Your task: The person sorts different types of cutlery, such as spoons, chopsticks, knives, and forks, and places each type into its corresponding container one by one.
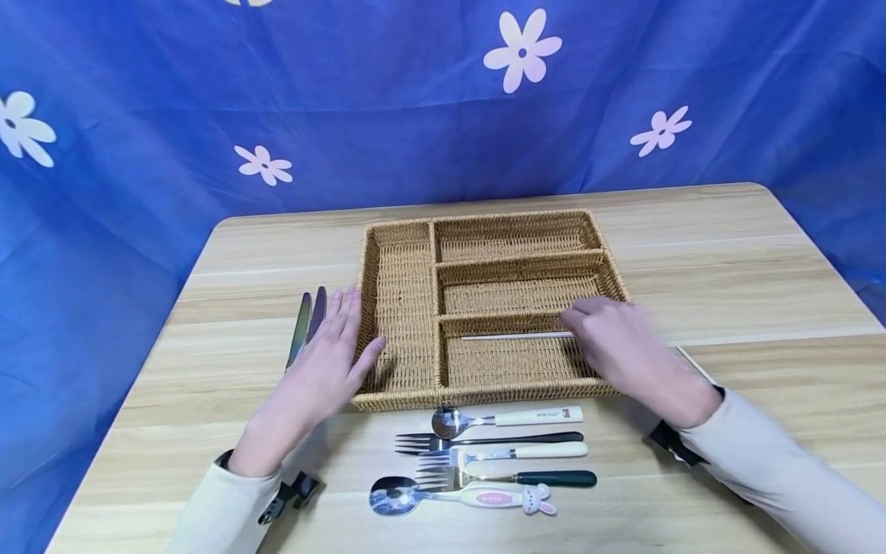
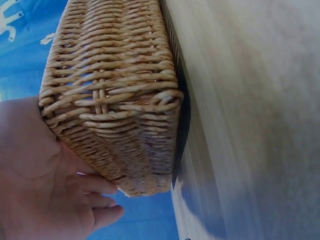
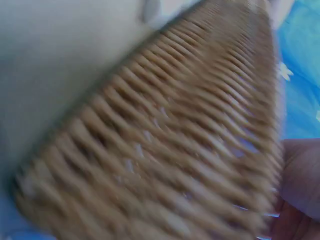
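Apparently "LITTLE BEAR" (tiny) on spoon

A creased blue cloth hangs beyond the far edge of the table and along its left side. White flowers mark it: one large, right of centre, a smaller one farther right, two more leftward. The table has pale, streaked woodgrain and rounded far corners.

2 plain off-white sleeves, worn with black wristbands and small, angular black mounts.
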Motion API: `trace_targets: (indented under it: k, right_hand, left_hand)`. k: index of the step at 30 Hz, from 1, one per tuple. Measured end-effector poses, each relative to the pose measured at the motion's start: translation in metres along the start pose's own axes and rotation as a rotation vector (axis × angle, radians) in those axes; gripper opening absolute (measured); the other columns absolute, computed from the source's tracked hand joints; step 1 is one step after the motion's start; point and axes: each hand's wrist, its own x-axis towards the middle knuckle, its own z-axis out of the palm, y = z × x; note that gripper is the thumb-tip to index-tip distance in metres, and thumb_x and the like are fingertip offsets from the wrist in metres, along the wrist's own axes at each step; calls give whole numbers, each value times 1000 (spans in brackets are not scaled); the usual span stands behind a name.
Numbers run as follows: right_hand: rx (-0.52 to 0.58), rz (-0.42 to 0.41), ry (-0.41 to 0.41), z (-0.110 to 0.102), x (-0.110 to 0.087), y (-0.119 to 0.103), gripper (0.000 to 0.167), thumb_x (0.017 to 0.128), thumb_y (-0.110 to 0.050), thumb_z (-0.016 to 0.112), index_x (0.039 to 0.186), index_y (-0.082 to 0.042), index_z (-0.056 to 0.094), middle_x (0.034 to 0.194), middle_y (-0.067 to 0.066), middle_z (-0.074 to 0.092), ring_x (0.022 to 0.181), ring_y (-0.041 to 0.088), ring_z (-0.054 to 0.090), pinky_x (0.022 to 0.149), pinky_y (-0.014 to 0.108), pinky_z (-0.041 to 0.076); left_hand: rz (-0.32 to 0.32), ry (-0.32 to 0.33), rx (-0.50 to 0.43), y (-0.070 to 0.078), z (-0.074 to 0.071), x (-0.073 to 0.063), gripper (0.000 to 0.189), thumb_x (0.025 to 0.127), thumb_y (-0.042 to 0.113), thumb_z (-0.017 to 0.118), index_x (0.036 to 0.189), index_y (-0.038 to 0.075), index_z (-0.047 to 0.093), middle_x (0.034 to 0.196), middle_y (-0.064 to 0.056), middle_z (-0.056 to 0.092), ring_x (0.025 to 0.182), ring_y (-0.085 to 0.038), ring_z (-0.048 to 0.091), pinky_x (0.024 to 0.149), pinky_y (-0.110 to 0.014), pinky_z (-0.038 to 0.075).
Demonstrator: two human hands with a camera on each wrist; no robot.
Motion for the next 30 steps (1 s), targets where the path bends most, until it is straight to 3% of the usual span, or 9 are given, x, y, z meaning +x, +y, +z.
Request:
trace_targets:
  k: [5, 11, 19, 27, 30]
  right_hand:
    - [37, 110, 72, -30, -18, 15, 25, 70, 11, 68, 87, -7, 72, 82, 6, 69, 72, 27, 65, 49, 41, 52]
    - [-5, 273, 113, -46, -60, 40, 20, 69, 4, 74, 83, -11, 72, 80, 4, 71, 66, 28, 67, 47, 49, 47]
    - [-12, 541, -92, -44, -115, 68, 12, 69, -5, 75, 75, -14, 70, 66, -4, 64, 59, 20, 59, 44, 41, 40]
    - [7, 546, -180, -39, -143, 97, 15, 65, 0, 76, 72, -10, 67, 63, -4, 64, 57, 16, 58, 54, 43, 42]
    - [35, 562, -294, -37, -150, 103, 17, 68, -2, 78, 70, -14, 65, 64, -5, 63, 57, 12, 55, 55, 41, 43]
  left_hand:
    - [20, 13, -52, 2, -2, -2, 73, 105, 40, 34, 151, -7, 2, 158, -20, -3, 146, -35, -4, 118, -50, 5]
    - [6, -13, -109, 7, -4, -1, 71, 105, 38, 31, 150, -8, -1, 158, -21, -7, 145, -35, -8, 118, -51, 3]
    - [-17, 31, -63, 10, -2, 5, 74, 105, 36, 36, 149, -10, -1, 157, -25, -5, 145, -36, -10, 118, -49, 2]
    - [-15, 80, -113, 10, 11, 11, 82, 102, 38, 46, 149, -10, 0, 157, -26, -4, 145, -34, -12, 117, -50, 4]
    - [7, 132, -112, 8, 15, 8, 80, 101, 36, 48, 150, -10, 4, 157, -26, 1, 146, -34, -7, 118, -49, 5]
